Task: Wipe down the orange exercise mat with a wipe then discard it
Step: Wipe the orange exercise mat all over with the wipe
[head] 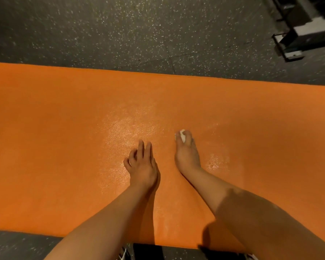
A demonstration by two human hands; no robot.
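Mid-wipe: right hand (pixel 186 152) fingers clamped on small crumpled white wipe (pixel 182 135), centre of flat orange foam exercise mat (pixel 54 147).
Left hand (pixel 142 164) at its 8 o'clock, fingers loosely apart, braced on mat. Wipe looks limp, light; grip bunched. Mat probably slick where it shines.

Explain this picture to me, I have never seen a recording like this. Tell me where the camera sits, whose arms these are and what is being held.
There is no machine here. The camera is worn on a person's head and looks down, so the two bare arms are that person's own. The orange mat lies flat on a dark speckled floor. The right hand grips a small white wipe, bunched under its fingers, against the mat. The left hand holds nothing and seems to rest on the mat beside it. The shiny patches near the hands look like damp, wiped areas. I cannot tell what the equipment at the top right is.
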